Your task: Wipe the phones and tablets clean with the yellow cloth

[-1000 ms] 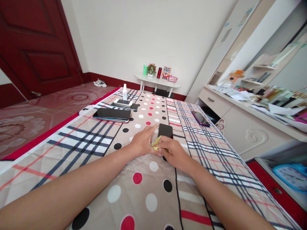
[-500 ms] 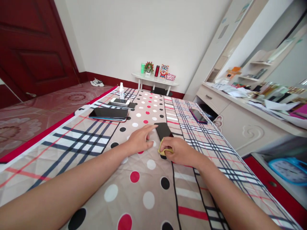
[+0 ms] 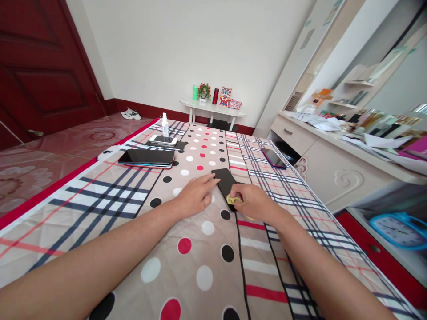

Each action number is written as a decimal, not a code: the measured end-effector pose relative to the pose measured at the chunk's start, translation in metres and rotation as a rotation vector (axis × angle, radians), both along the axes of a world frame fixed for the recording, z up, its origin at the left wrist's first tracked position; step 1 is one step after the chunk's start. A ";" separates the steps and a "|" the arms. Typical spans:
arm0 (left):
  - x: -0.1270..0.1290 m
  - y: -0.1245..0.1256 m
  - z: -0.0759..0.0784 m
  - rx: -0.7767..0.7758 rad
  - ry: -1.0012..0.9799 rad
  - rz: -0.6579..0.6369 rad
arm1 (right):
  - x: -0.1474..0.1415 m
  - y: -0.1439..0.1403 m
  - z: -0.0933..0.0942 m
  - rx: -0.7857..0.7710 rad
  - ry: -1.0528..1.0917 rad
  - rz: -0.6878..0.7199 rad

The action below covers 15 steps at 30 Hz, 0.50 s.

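A dark phone [image 3: 223, 181] lies flat on the patterned bedspread [image 3: 187, 271] between my hands. My right hand [image 3: 251, 201] is closed around a yellow cloth [image 3: 233, 200], which presses on the near end of the phone. Part of the cloth is hidden under the palm. My left hand [image 3: 196, 194] has its fingers stretched out, with the fingertips touching the left edge of the phone near its far end.
Left of centre lie a stack of dark phones [image 3: 147, 157] and a white phone [image 3: 163, 140] on a dark one. A white spray bottle [image 3: 165, 125] stands behind them. Another phone [image 3: 273, 158] lies at the right, near the dresser [image 3: 320, 155].
My right hand and the cloth have moved from the phone's near left corner rightward and onto its near end. My left fingertips stay at its far left edge. The view has shifted slightly.
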<state>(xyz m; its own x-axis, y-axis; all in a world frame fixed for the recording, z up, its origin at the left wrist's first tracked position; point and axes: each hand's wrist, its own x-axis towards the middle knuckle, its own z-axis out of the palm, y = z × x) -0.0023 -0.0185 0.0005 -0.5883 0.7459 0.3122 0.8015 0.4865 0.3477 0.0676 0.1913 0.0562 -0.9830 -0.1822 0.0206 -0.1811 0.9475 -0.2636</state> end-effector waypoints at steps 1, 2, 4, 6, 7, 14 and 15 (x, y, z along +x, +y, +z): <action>0.000 0.000 0.000 0.002 -0.002 0.011 | 0.000 -0.003 -0.002 -0.015 0.001 0.030; 0.000 0.000 -0.001 0.004 -0.002 0.018 | -0.001 -0.003 -0.004 -0.028 0.008 0.042; 0.000 0.001 -0.002 0.000 0.002 0.024 | -0.007 0.003 -0.011 -0.035 0.058 0.003; -0.001 0.002 -0.003 -0.004 0.009 0.027 | -0.013 0.011 -0.018 -0.028 0.145 -0.083; -0.001 0.002 -0.004 -0.004 0.012 0.026 | -0.015 0.013 -0.022 -0.018 0.194 -0.123; -0.005 0.003 -0.007 0.010 0.029 0.015 | -0.005 -0.015 -0.031 0.073 0.266 0.018; -0.005 0.003 -0.007 0.010 0.032 0.017 | -0.006 -0.016 -0.031 0.057 0.255 0.046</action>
